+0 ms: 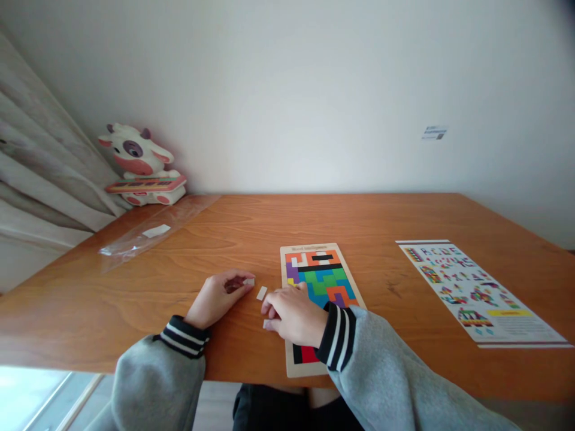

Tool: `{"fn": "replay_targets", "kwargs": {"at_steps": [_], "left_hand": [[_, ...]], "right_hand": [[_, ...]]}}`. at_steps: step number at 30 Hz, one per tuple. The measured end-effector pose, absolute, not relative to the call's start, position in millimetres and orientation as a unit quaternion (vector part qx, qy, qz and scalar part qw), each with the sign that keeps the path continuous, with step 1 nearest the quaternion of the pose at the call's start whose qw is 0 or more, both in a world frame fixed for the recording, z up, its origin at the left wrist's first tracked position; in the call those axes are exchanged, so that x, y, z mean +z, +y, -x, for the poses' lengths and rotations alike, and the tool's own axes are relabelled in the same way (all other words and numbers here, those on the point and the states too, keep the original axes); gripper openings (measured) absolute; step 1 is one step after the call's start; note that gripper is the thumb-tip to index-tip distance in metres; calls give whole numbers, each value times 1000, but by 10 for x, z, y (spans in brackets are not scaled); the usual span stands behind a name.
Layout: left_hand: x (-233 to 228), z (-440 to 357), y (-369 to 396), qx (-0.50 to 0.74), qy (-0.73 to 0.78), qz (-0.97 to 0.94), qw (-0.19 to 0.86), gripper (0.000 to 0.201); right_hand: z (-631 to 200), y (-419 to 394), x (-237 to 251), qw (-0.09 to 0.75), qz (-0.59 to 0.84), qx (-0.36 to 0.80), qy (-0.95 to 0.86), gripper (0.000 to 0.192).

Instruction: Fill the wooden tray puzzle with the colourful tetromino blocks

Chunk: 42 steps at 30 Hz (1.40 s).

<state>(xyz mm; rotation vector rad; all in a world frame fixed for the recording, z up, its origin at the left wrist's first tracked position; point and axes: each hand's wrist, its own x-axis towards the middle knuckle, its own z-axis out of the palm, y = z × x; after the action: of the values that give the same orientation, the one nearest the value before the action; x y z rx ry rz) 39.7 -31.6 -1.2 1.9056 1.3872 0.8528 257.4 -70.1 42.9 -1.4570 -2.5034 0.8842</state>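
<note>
Wooden table [404, 227] by a white wall. Left hand [215, 299] curls loosely, fingertips pinching a small white piece [248, 281]; right hand [294, 314] rests flat, half-open, holding nothing, beside another piece [261, 293] and overlapping the puzzle board [321, 281]. A sleeve could likely nudge the board. Sheet [476, 293], plastic bag [153, 233] and cow toy [141, 164] lie well apart.

A home room: curtain [40, 173], cow toy [141, 164], wooden table [224, 239].
</note>
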Motion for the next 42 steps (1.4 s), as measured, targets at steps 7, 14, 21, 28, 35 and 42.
{"fn": "replay_targets", "kwargs": {"at_steps": [7, 14, 21, 28, 35, 42], "left_hand": [[22, -908, 258, 427, 469, -723, 273, 34], [-54, -1235, 453, 460, 424, -753, 203, 18], [-102, -1178, 378, 431, 380, -808, 128, 16], [-91, -1243, 312, 380, 319, -862, 98, 21], [-66, -1246, 299, 368, 300, -875, 91, 22], [-38, -1250, 284, 342, 312, -881, 100, 25]], "right_hand": [[-2533, -711, 378, 42, 427, 264, -864, 9], [-2741, -609, 458, 117, 365, 303, -873, 6], [-3749, 30, 292, 333, 477, 288, -761, 22], [-3969, 108, 95, 327, 492, 256, -765, 22], [-3983, 130, 4, 294, 490, 226, -789, 18], [-4019, 137, -47, 259, 531, 177, -787, 22]]}}
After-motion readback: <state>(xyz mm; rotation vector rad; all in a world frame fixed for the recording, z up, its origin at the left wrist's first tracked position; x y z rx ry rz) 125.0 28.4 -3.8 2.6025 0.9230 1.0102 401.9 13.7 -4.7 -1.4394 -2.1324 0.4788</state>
